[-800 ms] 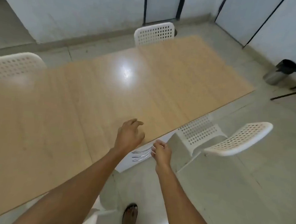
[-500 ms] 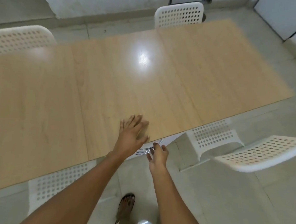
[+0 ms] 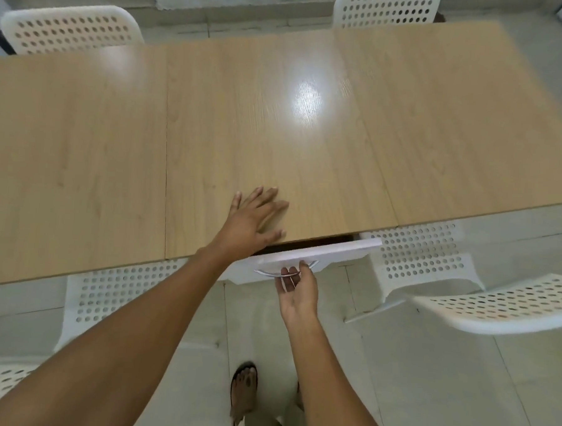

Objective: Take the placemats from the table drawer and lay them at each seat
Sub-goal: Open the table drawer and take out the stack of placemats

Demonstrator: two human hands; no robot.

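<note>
1. Head view: the drawer (image 3: 306,256) sits under the near edge of the worktop (image 3: 277,131), slightly open, with a dark gap showing between its white front and the worktop edge.
2. The drawer's long axis runs along that near edge, and so does its curved metal handle (image 3: 286,271), which is on the front face on the side toward the person.
3. The right hand (image 3: 296,292) is the nearer one to the handle: it comes up from below, palm turned upward, with its fingers (image 3: 289,273) hooked around the bar from underneath.
4. The left hand (image 3: 256,219) lies flat on the worktop just above the drawer, with its fingers (image 3: 267,197) spread wide and straight, holding nothing; its thumb reaches the worktop edge over the gap.
5. The placemats are not visible; they are presumably inside the drawer, and the gap is too narrow and dark to tell.
6. Judgement: the pull should go straight back from the worktop edge, square to the handle's length, with the left hand bracing the worktop against it.
7. Judgement: the left thumb lies close above the gap, so it ought to stay on the top surface while the drawer slides.
8. White perforated chairs (image 3: 421,252) stand on either side of the drawer, the nearest seat just beside its right end.
</note>
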